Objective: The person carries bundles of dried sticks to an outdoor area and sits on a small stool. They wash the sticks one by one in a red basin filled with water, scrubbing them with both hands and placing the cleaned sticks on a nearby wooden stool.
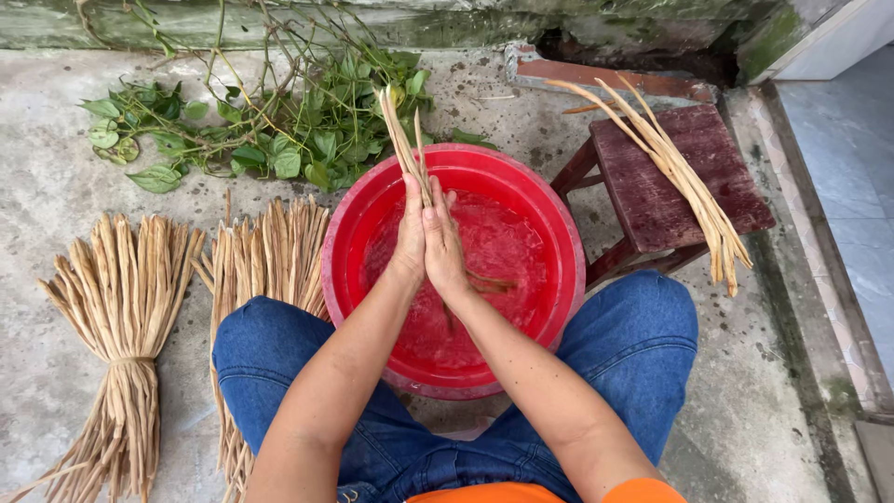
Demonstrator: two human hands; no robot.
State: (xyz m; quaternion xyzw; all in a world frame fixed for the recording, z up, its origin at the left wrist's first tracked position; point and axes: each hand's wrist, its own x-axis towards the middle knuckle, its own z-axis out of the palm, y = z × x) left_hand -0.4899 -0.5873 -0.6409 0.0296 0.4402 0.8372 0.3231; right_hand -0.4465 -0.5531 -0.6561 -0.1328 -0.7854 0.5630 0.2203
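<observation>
Head view: fingers of the left hand (411, 233) and right hand (443, 244) press flat together, palms clamped on pale fibre strips (402, 140) above the red basin (559, 233); tied bundles (126, 317) lie left of the basin, a wooden stool (666, 186) right

Single head-worn view, steeply downward, close range
</observation>
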